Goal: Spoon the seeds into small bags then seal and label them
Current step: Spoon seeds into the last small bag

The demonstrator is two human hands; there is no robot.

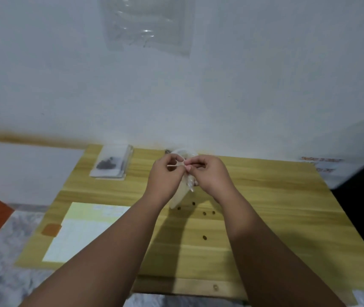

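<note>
A small clear plastic bag (182, 193) hangs above the middle of the wooden table (265, 207), held up between my two hands. My left hand (165, 176) pinches the bag's top edge from the left, and my right hand (209, 173) pinches it from the right, fingertips nearly touching. What is inside the bag cannot be made out through the blur. A flat clear packet with dark seeds (111, 162) lies at the table's far left. Several loose dark seeds (204, 213) lie scattered on the table below my hands.
A pale yellow and white sheet of paper (83, 231) with an orange tab (51, 229) lies at the front left of the table. A clear container rim (183, 151) shows behind my hands. Clear plastic (147, 25) hangs on the wall.
</note>
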